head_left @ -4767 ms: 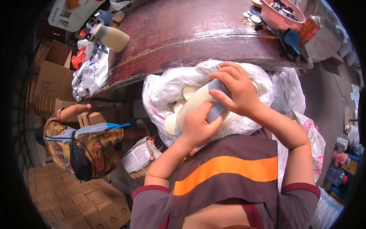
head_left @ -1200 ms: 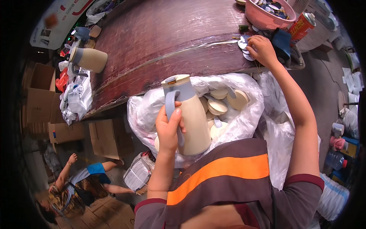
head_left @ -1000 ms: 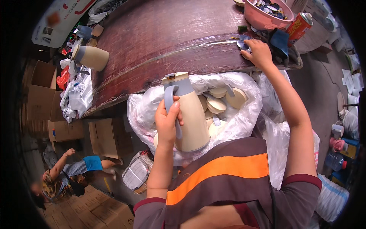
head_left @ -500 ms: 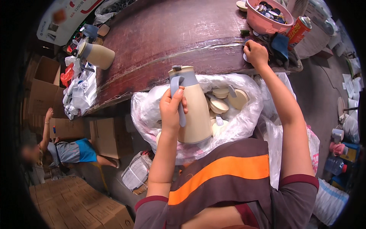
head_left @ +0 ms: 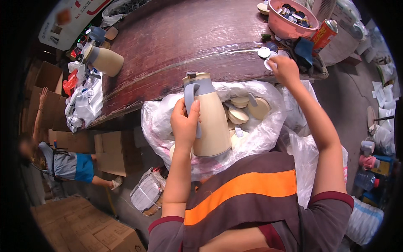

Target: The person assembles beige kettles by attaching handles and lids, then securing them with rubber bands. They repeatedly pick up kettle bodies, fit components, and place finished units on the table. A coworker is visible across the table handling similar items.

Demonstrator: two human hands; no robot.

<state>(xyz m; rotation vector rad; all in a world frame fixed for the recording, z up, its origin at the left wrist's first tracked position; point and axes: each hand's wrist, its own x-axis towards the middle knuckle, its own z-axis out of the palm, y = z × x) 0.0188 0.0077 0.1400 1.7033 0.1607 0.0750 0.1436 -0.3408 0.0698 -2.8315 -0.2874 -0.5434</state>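
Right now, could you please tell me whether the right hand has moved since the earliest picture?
Yes; judged against the dark red table, the right hand has moved rightward and forward, from the cream jug to the round white tags.

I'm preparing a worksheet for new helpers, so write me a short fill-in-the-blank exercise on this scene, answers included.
1. The left hand grips the cream vacuum jug by its gray ____.
2. The right hand is at the round white tags on the dark red ____.
3. The plastic basin holding more round tags is colored ____.
4. A second cream jug is toward the person's ____ side, away from the basin.

Missing words: handle; table; pink; left.
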